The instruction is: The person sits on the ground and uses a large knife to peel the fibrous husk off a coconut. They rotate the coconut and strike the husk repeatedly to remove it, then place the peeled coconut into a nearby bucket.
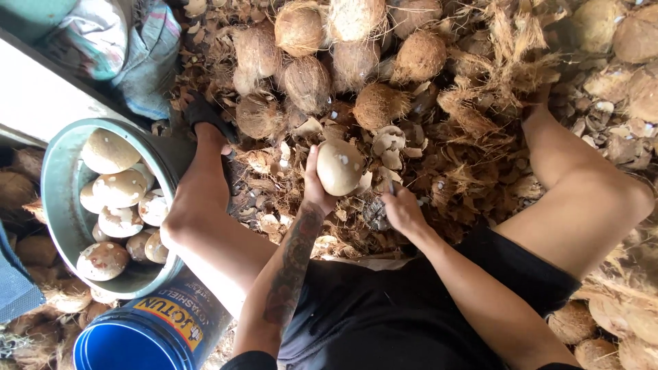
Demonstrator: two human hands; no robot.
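My left hand [314, 186] grips a peeled, pale brown coconut kernel [340, 166] and holds it up between my knees. My right hand [401, 209] sits just right of it, closed around the handle of a small tool [391, 186] whose tip is hard to make out. Beyond the hands lies a heap of brown husked coconuts [308, 82] on a floor of shell chips and fibre. I sit with both legs spread, the left foot [205, 116] in a dark sandal.
A grey-green metal basin [58, 205] on my left holds several peeled kernels. A blue plastic bucket [137, 339] stands below it. Loose husk fibre [500, 68] and more coconuts [617, 322] lie to the right. Cloth bundles [123, 41] sit at the top left.
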